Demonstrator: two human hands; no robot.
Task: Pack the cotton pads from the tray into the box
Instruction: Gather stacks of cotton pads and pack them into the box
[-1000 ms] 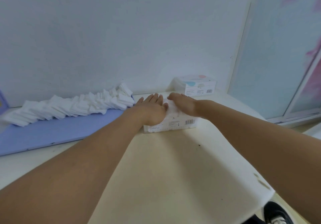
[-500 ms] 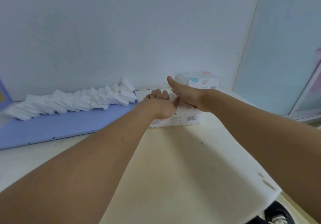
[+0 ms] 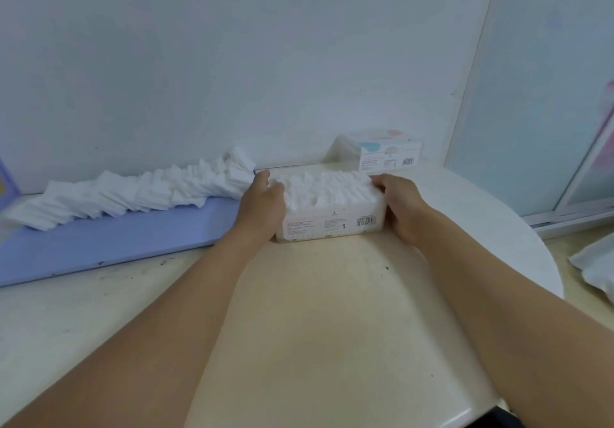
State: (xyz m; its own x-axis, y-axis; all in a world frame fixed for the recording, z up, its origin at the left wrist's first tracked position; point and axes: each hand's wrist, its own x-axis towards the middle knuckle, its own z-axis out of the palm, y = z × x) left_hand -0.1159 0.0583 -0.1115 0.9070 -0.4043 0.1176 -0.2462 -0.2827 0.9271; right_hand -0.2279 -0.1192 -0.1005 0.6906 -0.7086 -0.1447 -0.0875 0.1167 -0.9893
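Observation:
A clear box (image 3: 332, 225) with a barcode label stands on the table near the wall, filled with a row of white cotton pads (image 3: 327, 185) that rises above its rim. My left hand (image 3: 262, 203) grips the box's left end, fingers curled against the pads. My right hand (image 3: 400, 203) grips the right end the same way. To the left, a long fanned row of loose cotton pads (image 3: 133, 193) lies on a flat lilac tray (image 3: 99, 245) along the wall.
A second closed box of pads (image 3: 387, 155) with pastel print stands behind, against the wall. The cream table (image 3: 315, 311) curves off at the right edge. A white cloth-like thing (image 3: 594, 268) lies lower right, beyond the table.
Both hands were on top of the box, the right one lifting at half a second ago; now they have parted to its two ends, uncovering the pads.

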